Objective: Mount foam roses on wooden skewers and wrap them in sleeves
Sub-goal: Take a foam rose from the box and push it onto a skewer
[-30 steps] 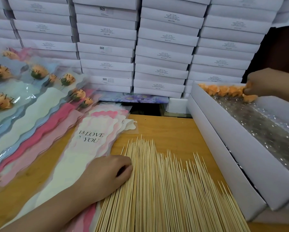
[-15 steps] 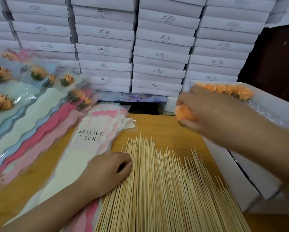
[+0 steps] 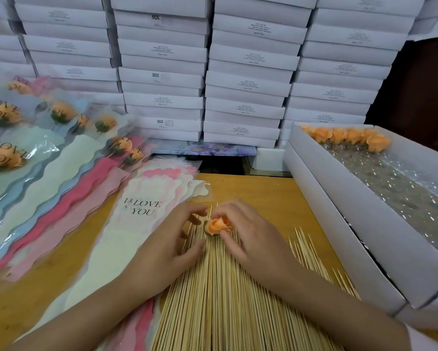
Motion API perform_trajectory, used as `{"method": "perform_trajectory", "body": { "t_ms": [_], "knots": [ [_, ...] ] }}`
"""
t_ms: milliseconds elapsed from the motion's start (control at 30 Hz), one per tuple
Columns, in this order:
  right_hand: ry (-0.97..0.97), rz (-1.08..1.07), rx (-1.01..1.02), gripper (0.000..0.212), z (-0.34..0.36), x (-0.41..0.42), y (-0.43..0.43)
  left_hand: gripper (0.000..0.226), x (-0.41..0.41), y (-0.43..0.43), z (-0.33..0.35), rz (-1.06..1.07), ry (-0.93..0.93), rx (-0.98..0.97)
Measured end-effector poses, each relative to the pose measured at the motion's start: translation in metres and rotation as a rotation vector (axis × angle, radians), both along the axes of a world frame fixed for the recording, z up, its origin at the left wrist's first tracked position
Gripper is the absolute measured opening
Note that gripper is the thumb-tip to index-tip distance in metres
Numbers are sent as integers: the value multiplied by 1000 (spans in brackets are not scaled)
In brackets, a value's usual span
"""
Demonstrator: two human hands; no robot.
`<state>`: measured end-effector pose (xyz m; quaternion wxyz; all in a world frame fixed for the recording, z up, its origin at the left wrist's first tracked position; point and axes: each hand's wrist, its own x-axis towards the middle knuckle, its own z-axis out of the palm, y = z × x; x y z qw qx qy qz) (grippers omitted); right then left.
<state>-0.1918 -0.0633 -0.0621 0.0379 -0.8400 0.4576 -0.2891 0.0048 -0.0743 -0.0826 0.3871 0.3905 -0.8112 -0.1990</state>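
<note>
My right hand pinches an orange foam rose over the far end of a wide pile of wooden skewers on the wooden table. Just left of the rose, my left hand rests on the skewers with its fingers loosely spread toward the rose; whether it holds a skewer is hidden. A stack of "I LOVE YOU" sleeves lies left of the skewers. More orange roses line the far end of a long white box on the right.
Several wrapped roses in pastel sleeves are fanned out at the left. A wall of stacked white cartons fills the back. Crinkled clear plastic lines the long box. A floral printed sheet lies under the cartons.
My right hand took a rose from the box at the right and brought it down to the skewers. My left hand uncurled its fingers and shifted right toward the rose.
</note>
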Motion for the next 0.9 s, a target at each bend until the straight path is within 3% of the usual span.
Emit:
{"method": "perform_trajectory", "body": {
  "t_ms": [233, 467, 600, 900],
  "knots": [
    [-153, 138, 16, 27, -8, -2, -1, 51, -2, -1, -1, -69, 12, -35],
    [-267, 59, 38, 33, -12, -5, -4, 45, -2, 0, 4, 1, 54, 31],
    [-305, -69, 24, 24, -14, -8, -8, 45, 0, -4, 5, 45, 183, 140],
    [-115, -205, 147, 19, -23, -11, -13, 45, 1, -7, 9, -28, 613, 531]
  ]
}}
